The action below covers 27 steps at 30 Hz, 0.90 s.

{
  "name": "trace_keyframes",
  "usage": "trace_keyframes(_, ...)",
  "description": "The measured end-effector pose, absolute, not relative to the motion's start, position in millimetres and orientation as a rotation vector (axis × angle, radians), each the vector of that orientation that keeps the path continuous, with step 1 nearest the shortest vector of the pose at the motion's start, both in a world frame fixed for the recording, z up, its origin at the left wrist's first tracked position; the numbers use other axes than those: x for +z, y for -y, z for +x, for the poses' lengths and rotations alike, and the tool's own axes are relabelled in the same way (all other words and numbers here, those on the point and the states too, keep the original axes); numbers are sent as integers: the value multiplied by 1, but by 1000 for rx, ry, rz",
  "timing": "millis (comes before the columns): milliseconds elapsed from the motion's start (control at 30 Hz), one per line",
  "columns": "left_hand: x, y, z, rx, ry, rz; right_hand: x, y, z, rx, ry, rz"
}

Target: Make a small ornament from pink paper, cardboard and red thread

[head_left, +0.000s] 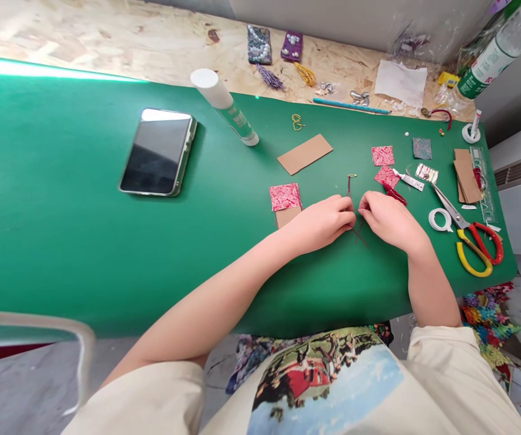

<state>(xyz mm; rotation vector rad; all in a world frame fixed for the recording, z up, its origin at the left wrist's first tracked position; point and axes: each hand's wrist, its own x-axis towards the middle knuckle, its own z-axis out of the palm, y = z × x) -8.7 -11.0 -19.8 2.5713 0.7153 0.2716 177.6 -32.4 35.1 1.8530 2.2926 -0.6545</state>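
Dark red thread [361,237] runs between my two hands, just above the green table mat. My left hand [326,222] is closed, its fingertips pinching the thread. Close by on the right, my right hand [387,219] is closed in a pinch on the thread too. Beyond the fingers, a small gold pin [352,176] lies on the mat with red cord tied to it. A red patterned fabric square [285,197] on brown card lies left of my left hand. Past my right hand are a red tassel [395,194] and a small white tube [409,180].
Scissors [463,222] with red and yellow handles and a white tape roll [440,220] lie at right. A brown card strip [305,154], glue stick [226,109] and phone [157,152] are on the left. A blue pencil [351,106] and plastic bottle [491,63] are at the back.
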Motion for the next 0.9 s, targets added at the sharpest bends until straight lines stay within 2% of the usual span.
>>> trace_keyframes(267,-19,9,-11,263,-707,2498,24,22,189,-1247,-2339,2113)
trace_keyframes(400,-14,9,-10,287,-733,2372,24,18,190,-1813,-2015,2243)
trace_keyframes(500,-8,10,-8,358,-877,2148,26,15,190,-2053,-1830,2271)
trace_keyframes(667,2,12,-6,405,-1007,1817,29,15,187,-2142,-1736,2275)
trace_keyframes(900,3,15,-6,326,-1024,1930,30,19,182,-2134,-1716,2275)
